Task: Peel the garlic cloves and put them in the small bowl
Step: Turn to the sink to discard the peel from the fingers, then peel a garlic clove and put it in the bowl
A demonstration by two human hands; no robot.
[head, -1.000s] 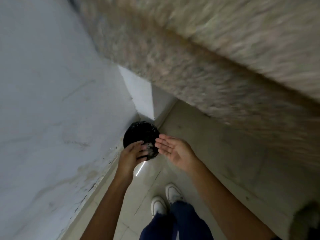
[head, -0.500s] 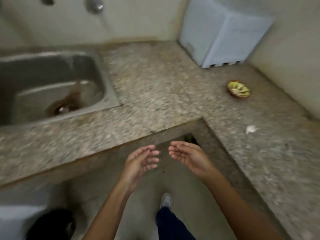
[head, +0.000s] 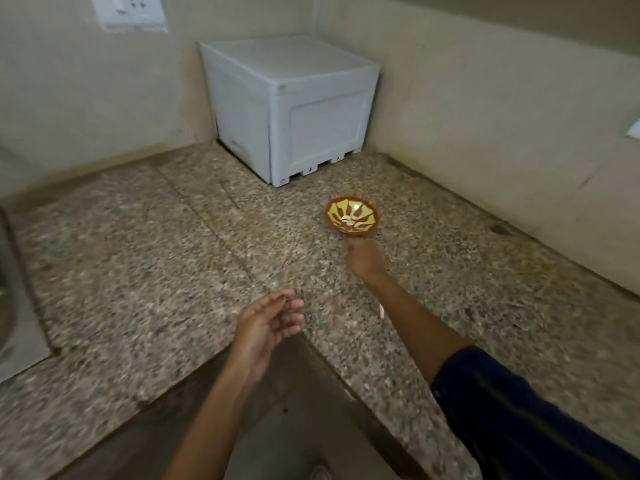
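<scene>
A small red-rimmed bowl (head: 353,232) with a yellow pattern stands on the granite counter (head: 156,258) near the right wall, with pale peeled cloves (head: 349,222) in its bottom. My right hand (head: 365,258) is stretched out just in front of the bowl; it is blurred and its fingers cannot be made out. My left hand (head: 273,320) hovers over the counter's inner corner with relaxed fingers, holding nothing. A small white scrap (head: 381,311) shows beside my right forearm.
A white plastic box (head: 291,105) stands in the back corner behind the bowl. A steel sink (head: 14,306) cuts into the counter at the far left. A wall socket (head: 130,12) is at the top left. The floor lies below the counter's front edge.
The view has swung up from a black bin on the floor to the counter. My right hand has reached forward to just short of the bowl; my left hand has risen to the counter edge.
</scene>
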